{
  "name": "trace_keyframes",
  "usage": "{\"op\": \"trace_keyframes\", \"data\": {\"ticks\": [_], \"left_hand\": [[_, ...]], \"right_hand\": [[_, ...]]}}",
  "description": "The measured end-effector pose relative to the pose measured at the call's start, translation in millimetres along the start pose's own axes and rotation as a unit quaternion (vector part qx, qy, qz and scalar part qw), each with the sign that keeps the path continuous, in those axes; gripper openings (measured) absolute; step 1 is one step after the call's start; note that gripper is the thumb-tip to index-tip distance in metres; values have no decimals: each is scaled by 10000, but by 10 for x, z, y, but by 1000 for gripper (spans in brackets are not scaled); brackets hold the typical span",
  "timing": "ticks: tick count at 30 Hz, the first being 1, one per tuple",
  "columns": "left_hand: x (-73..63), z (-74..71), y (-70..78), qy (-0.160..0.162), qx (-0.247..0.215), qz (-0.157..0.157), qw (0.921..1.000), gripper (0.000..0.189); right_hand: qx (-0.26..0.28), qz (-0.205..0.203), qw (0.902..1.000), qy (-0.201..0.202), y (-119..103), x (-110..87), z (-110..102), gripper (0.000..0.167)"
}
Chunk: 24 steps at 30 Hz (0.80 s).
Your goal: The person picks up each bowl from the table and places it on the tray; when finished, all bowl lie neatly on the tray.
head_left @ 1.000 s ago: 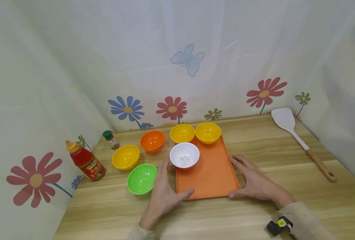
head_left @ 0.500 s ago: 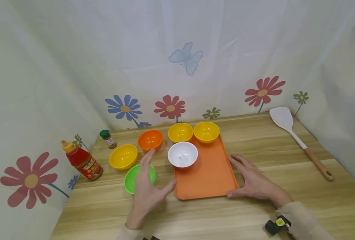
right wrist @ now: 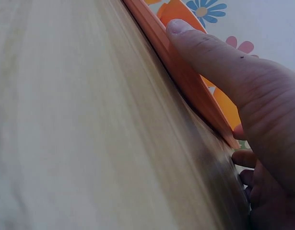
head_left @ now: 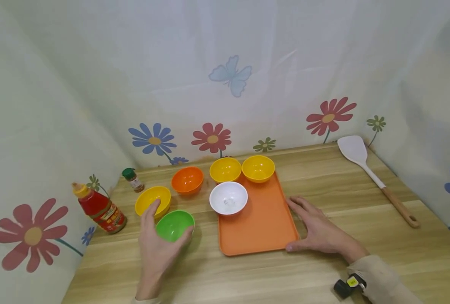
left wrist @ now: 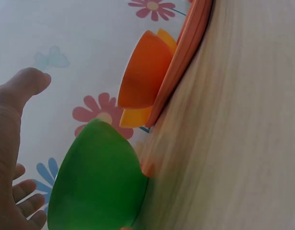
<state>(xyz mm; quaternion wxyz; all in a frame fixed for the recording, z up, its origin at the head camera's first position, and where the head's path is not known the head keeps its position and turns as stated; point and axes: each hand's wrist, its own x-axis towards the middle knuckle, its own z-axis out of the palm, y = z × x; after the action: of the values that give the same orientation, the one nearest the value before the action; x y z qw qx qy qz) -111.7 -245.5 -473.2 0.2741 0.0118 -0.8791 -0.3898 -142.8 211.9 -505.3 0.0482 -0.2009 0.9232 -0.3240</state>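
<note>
My left hand (head_left: 154, 249) reaches over the near left side of the green bowl (head_left: 175, 227), thumb and fingers spread wide. In the left wrist view the thumb (left wrist: 27, 84) stands apart from the bowl's green wall (left wrist: 97, 182). My right hand (head_left: 321, 232) lies at the right side of the orange tray (head_left: 261, 232), fingers loosely extended and thumb by the near right corner. The right wrist view has that thumb (right wrist: 205, 48) against the tray's edge. On the tray sit a bowl with a white inside (head_left: 229, 197) and, farther back, two yellow bowls (head_left: 258, 169).
Left of the tray stand an orange bowl (head_left: 187, 180) and a yellow bowl (head_left: 154, 198). Beyond them are a red sauce bottle (head_left: 101, 211) and a green-capped spice jar (head_left: 133, 180). A white spatula (head_left: 378, 181) with a wooden handle lies at right. A patterned curtain (head_left: 172, 63) backs the table.
My left hand has moved left, away from the tray's near left corner to the green bowl. The right hand stays at the tray's right side. The head view has shifted slightly.
</note>
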Motion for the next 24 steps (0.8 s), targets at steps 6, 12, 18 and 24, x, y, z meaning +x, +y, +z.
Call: {"op": "trace_keyframes", "data": {"ticks": [6, 12, 18, 24], "left_hand": [[-83, -60, -145, 14, -63, -547, 9985, 118], [-139, -101, -263, -453, -82, -953, 9944, 120], [-126, -118, -371, -1064, -137, -1207, 9869, 127], [-114, -114, -403, -1452, -139, -1497, 9779, 136]], "right_hand": [[46, 29, 10000, -18, -31, -3, -7, 137], [5, -16, 10000, -24, -42, -6, -19, 138], [37, 2, 10000, -27, -41, -7, -22, 138], [83, 17, 10000, -45, -36, -9, -21, 137]]}}
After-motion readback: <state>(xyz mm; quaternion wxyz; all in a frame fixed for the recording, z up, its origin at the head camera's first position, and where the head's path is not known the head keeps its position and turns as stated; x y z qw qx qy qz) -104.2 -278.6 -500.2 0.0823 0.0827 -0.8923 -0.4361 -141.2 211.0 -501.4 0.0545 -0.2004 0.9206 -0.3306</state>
